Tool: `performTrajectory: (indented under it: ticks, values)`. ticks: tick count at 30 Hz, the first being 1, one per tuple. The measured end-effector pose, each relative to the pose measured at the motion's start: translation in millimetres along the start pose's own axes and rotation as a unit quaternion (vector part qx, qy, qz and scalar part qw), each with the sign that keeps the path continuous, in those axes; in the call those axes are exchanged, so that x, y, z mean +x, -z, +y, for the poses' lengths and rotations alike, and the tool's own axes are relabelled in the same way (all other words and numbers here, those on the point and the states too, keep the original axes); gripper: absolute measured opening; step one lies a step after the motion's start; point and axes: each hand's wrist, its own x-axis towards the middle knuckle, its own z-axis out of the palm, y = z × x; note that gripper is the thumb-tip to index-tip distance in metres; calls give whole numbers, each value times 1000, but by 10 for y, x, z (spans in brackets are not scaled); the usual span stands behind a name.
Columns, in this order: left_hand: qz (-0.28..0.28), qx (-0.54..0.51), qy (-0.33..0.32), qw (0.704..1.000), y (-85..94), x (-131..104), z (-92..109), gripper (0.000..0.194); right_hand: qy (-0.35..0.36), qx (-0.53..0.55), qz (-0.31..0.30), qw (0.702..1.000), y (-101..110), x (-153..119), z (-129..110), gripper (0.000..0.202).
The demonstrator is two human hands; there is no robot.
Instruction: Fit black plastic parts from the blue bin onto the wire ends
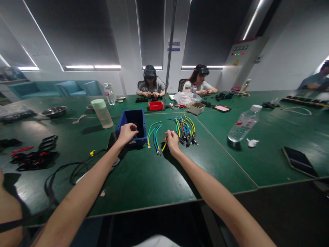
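My left hand (pixel 127 133) reaches over the near wall of a blue plastic bin (pixel 125 117), its fingers closed together; what they hold, if anything, is lost against the dark inside. In my right hand (pixel 172 140) is a yellow cable (pixel 165 145), pinched near its upper part, with its lower end slanting down toward the table. Between my hands lie several green and blue cables (pixel 155 137) with ring terminals at their near ends. Just right of my right hand is a pile of yellow, blue and green cables (pixel 186 128), many with black sleeves and metal ring ends.
A greenish bottle (pixel 102 114) stands left of the bin, a water bottle (pixel 244 124) to the right. A phone (pixel 299 161) lies near the right edge. Black cords (pixel 61 168) and black parts (pixel 36 156) lie at left. Two people sit opposite, behind a red tray (pixel 155 105).
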Motion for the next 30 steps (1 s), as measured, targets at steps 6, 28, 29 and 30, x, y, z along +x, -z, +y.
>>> performTrajectory:
  ticks: [6,28,29,30]
  values:
    - [170,-50,-87,980,88,-329,216,15,19,-55,-26,998,-2,-26,0,39]
    - [-96,-109,-230,962,-535,-1152,381,36,7,-16,-47,999,54,-101,45,40]
    - [-98,-110,-227,963,-541,-1151,376,36,0,-8,-45,999,53,-96,56,40]
    - [-100,-111,-224,963,-548,-1151,369,36,-8,-2,-44,999,53,-90,66,40]
